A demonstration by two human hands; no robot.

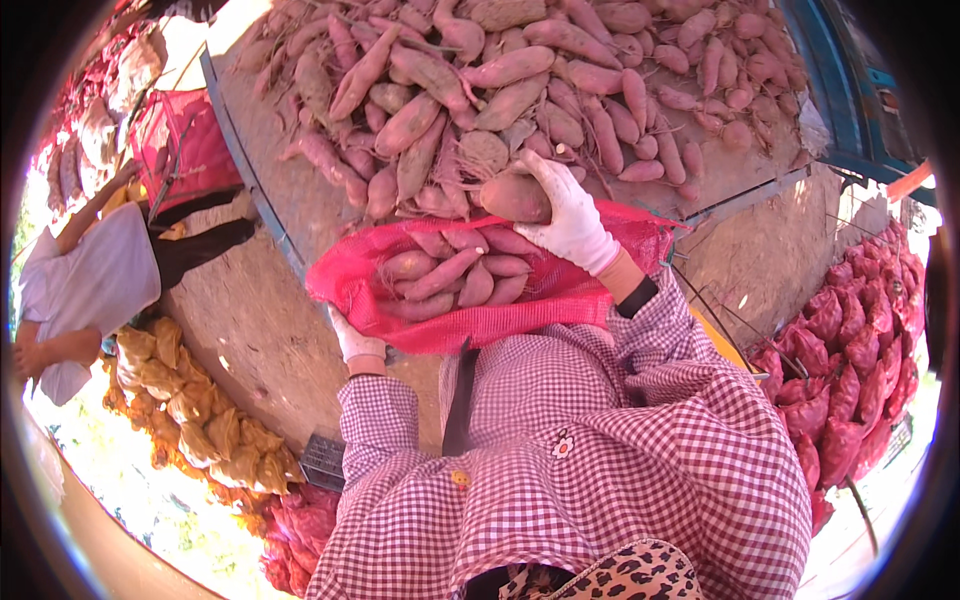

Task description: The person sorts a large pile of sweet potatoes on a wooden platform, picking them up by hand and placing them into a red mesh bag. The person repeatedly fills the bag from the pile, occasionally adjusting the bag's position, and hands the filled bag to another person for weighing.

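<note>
My right hand (566, 214), in a white glove, grips a thick sweet potato (516, 198) just above the far edge of a red mesh bag (480, 334). The bag lies open before me, with several pinkish sweet potatoes (442, 274) inside it. At the bag's left end, my left hand (356, 337), also gloved, holds the mesh rim; its fingertips are partly hidden by the mesh. Beyond the bag, a large heap of loose sweet potatoes (510, 67), some coated in soil, spreads over a sorting table (274, 169) with raised blue edges.
At the left stands another person (97, 270) beside a filled red mesh bag (187, 146). Yellow sacks (202, 397) and a dark plastic crate (324, 459) sit on the ground at lower left. Rows of filled red bags (847, 352) are stacked at the right, near thin metal rods (720, 304).
</note>
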